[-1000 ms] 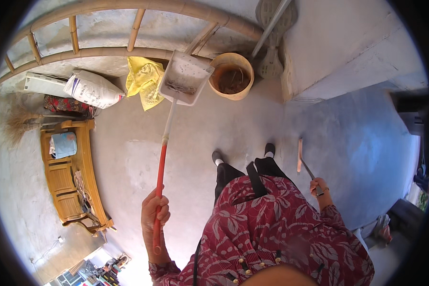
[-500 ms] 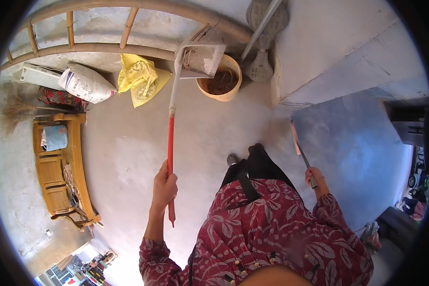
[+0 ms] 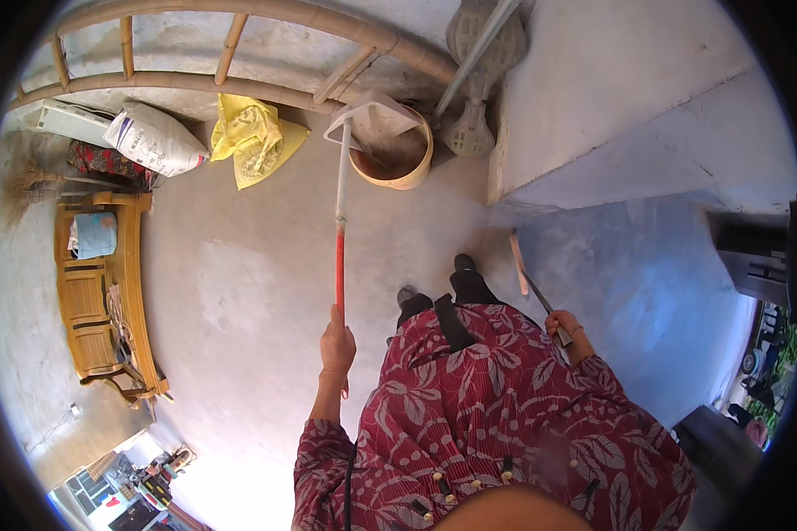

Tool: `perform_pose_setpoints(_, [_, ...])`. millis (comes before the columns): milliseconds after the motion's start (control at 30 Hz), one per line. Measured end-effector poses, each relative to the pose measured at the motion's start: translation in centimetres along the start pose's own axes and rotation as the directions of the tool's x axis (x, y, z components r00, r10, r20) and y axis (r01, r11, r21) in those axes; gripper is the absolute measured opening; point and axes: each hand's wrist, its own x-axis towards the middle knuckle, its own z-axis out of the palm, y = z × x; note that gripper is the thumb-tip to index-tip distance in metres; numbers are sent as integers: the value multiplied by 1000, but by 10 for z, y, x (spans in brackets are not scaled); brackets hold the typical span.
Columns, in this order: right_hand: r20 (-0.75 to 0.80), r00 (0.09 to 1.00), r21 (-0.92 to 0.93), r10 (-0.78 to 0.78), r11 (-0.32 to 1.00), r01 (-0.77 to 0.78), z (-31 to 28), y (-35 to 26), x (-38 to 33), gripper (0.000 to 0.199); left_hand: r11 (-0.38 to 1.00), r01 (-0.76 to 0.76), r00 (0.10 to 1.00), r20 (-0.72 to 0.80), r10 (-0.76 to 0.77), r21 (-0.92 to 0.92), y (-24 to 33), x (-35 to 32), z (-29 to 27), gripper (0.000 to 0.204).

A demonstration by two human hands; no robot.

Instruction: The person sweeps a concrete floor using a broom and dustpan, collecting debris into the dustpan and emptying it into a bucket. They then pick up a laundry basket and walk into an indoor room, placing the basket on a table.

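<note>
I have the left hand [image 3: 337, 347] wrapped round the long-handled dustpan [image 3: 374, 119], shaft running nearly straight away from the body; right-hand fingers [image 3: 560, 324] closed on a pink-headed tool [image 3: 519, 264], slanting up-left. Grey floor [image 3: 230, 310] stretches left to the wooden bench [image 3: 138, 292]. Pan end tilts over the tan bucket [image 3: 411, 179], contents blurred, contact with the rim probably there but hard to tell

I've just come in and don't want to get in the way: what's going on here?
A person's left hand grips the red-and-white handle of a pale dustpan, its pan tipped at the mouth of a tan bucket. The right hand holds a dark-handled tool with a narrow pinkish head, away from the bucket.
</note>
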Motion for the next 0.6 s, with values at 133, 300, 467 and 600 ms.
perform_pose_setpoints(133, [33,999,-154,-23,988,28,-9,-16,2,7,1000,0,1000,-29,1,21,13,-7,13,48])
perform_pose_setpoints(300, [132,987,-384,-87,914,132,-25,-33,10,13,999,25,1000,-7,-25,-41,27,-11,24,35])
perform_pose_setpoints(467, [257,953,-600,-162,746,289,-18,-37,-9,31,995,59,998,-4,-59,-79,40,-12,26,33])
perform_pose_setpoints(600, [335,907,-718,-256,553,422,-21,-38,-6,32,991,65,996,-46,-71,-121,47,-16,24,32])
